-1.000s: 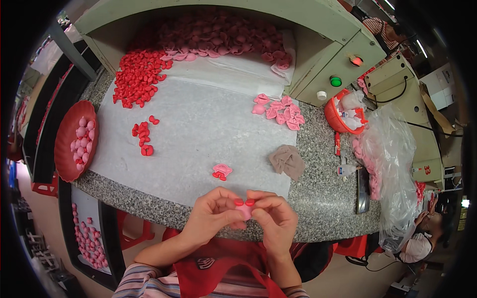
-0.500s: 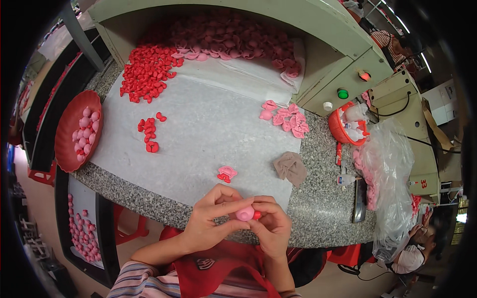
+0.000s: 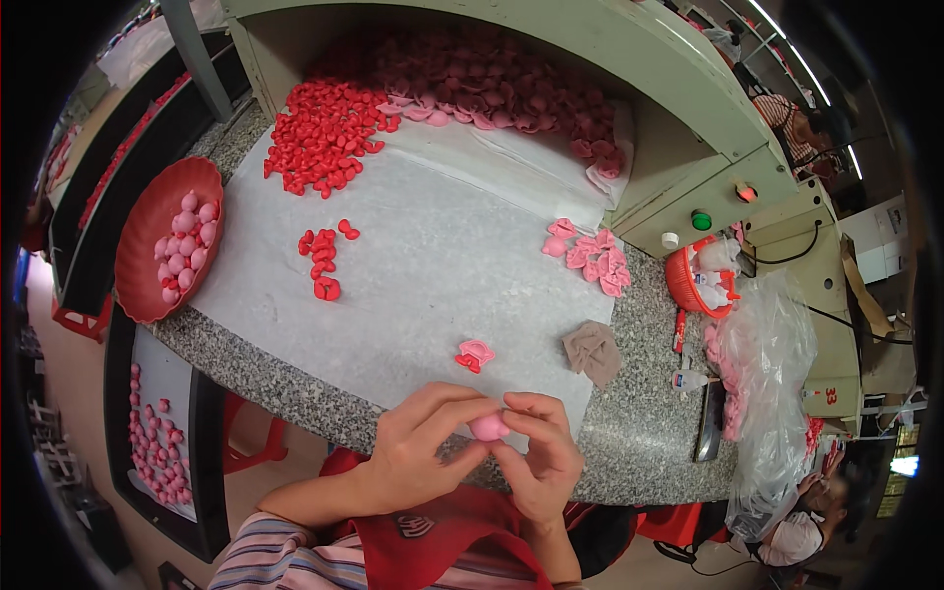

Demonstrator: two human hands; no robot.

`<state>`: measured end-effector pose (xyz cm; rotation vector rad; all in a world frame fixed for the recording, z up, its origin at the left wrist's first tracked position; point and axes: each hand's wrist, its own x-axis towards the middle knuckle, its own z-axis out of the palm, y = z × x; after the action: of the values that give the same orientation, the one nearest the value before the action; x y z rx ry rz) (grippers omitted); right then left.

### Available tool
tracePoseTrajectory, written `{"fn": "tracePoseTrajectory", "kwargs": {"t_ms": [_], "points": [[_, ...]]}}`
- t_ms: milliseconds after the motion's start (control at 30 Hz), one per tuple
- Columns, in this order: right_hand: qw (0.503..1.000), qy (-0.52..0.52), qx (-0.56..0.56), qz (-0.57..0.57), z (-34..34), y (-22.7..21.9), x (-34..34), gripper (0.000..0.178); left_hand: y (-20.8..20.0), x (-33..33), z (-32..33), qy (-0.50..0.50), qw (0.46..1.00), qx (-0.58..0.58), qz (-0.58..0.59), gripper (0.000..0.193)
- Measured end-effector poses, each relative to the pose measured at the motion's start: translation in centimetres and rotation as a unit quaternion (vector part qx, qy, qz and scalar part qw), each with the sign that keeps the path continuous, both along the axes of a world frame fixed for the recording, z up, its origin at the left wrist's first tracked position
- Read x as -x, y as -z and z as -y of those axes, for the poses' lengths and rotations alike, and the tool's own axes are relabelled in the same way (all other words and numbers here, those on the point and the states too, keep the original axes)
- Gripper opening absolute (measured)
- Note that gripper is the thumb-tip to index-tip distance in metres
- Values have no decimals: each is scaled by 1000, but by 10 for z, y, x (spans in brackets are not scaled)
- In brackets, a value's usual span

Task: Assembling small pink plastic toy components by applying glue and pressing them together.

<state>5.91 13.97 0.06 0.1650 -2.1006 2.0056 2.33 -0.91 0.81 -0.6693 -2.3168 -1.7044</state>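
Note:
Close to the table's front edge, both hands pinch one small rounded pink piece [image 3: 488, 427] between their fingertips. My left hand [image 3: 423, 442] grips its left side with thumb and fingers. My right hand [image 3: 541, 457] closes on the piece from the right, its fingertips covering part of it. Just beyond the hands, a cupped pink piece [image 3: 477, 350] lies on the white sheet [image 3: 423, 265], touching a small red piece [image 3: 469, 365]. Farther left on the sheet is a short cluster of glossy red pieces [image 3: 323, 258].
A red scalloped bowl [image 3: 133, 258] of pink balls stands left. Red and pink piles [image 3: 329, 133] fill the cabinet opening. Right are flat pink pieces [image 3: 602, 264], a crumpled grey-brown cloth [image 3: 592, 352], an orange basket [image 3: 683, 280] of bottles, a small bottle [image 3: 691, 380] and a plastic bag [image 3: 777, 393].
The view has shifted, so the table sits farther right in the picture. The pink piece has turned in my fingers; the red part seen at its right side no longer shows.

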Motion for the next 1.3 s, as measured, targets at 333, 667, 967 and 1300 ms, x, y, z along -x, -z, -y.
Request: {"fn": "tracePoseTrajectory", "kwargs": {"t_ms": [333, 667, 967, 1300], "points": [[999, -4, 35, 40, 9, -3, 6, 31, 5, 7, 3, -20, 998, 25, -47, 42], [995, 62, 67, 28, 21, 15, 7, 16, 11, 7, 4, -23, 997, 39, -68, 31], [964, 210, 130, 103, -11, 14, 17, 7, 2, 126, 241, -538, 752, 362, -118, 31], [986, 64, 26, 151, -5, 20, 10, 7, 12, 164, 125, -209, 964, 163, -11, 25]]}}
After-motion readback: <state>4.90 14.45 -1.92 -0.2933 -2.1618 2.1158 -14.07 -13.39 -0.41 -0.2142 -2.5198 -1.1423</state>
